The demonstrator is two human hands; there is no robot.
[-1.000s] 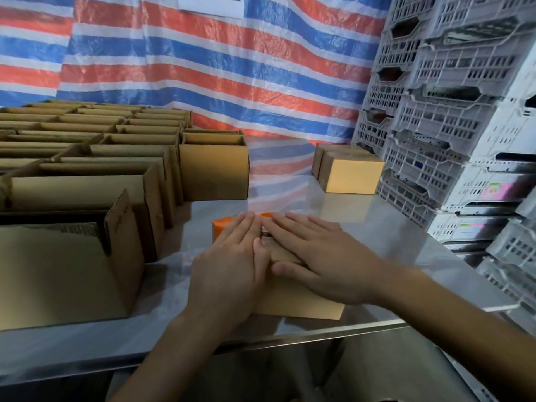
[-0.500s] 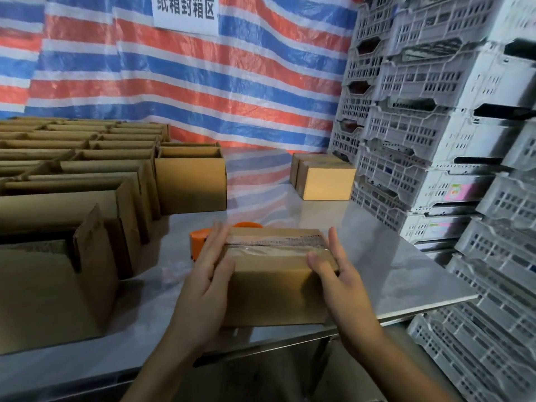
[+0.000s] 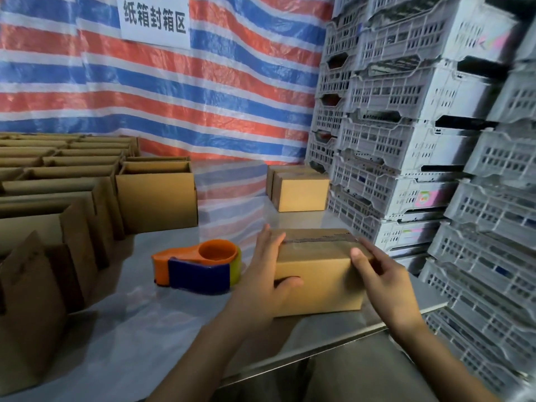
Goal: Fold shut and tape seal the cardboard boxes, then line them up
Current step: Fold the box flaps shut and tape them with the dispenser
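Rightward we've shifted the taped box (image 3: 317, 271), left hand (image 3: 261, 281) and right hand (image 3: 383, 281) clasping its ends (many open boxes (image 3: 156, 198) remain unsealed)

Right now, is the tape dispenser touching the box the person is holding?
Apart. The head view shows the left hand lying between the tape dispenser and the taped box.

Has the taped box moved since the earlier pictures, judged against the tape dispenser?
Yes. The box has shifted right: earlier it stood just before the tape dispenser, overlapping it; now it is wholly to the dispenser's right, apart from it.
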